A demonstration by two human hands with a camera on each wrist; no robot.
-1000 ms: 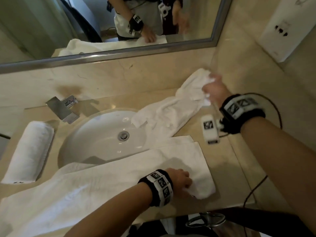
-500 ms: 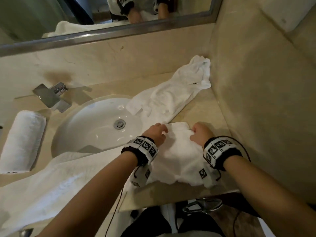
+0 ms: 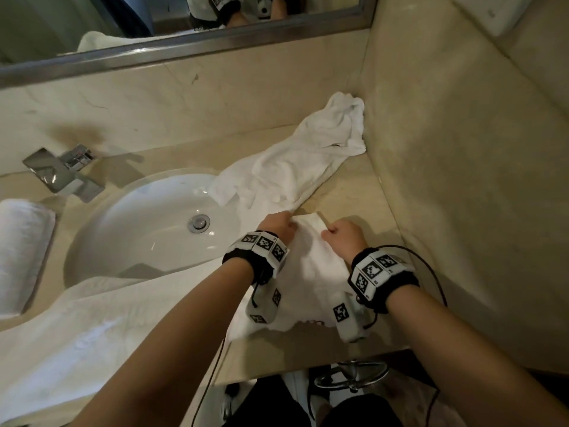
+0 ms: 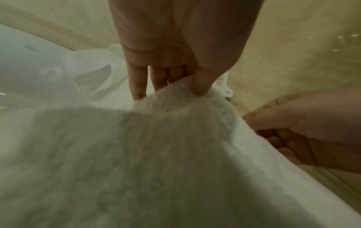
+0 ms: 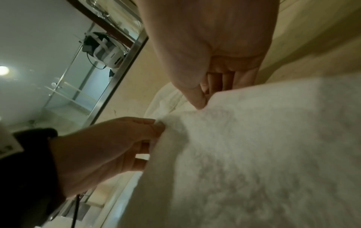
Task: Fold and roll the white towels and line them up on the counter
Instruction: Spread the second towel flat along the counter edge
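You stand at a beige stone counter (image 3: 348, 192) in a bathroom, with a white sink (image 3: 147, 229) set in it, a chrome faucet (image 3: 61, 174) behind the sink and a mirror (image 3: 184, 47) along the back wall. One rolled towel (image 3: 21, 257) already lies at the far left end of the counter, beside the sink, so I judge that one piece of the task is done. The long towel (image 3: 92, 334) that you work on now stretches along the front edge of the counter, from the lower left up to your hands. Your left hand (image 3: 277, 224) pinches its far end between thumb and fingers, and your right hand (image 3: 343, 238) also grips this same end, thumb pressed on the cloth, just beside the left one. In the wrist views the terry cloth rises up to both thumbs, so the end is lifted a little from the stone. I think you are at the start of the fold or the roll of this second towel; it is not rolled yet. A third crumpled towel (image 3: 308, 161) waits in the back right corner, one end hanging into the sink, untouched. So two towels remain, and the line on the counter has only its first member.
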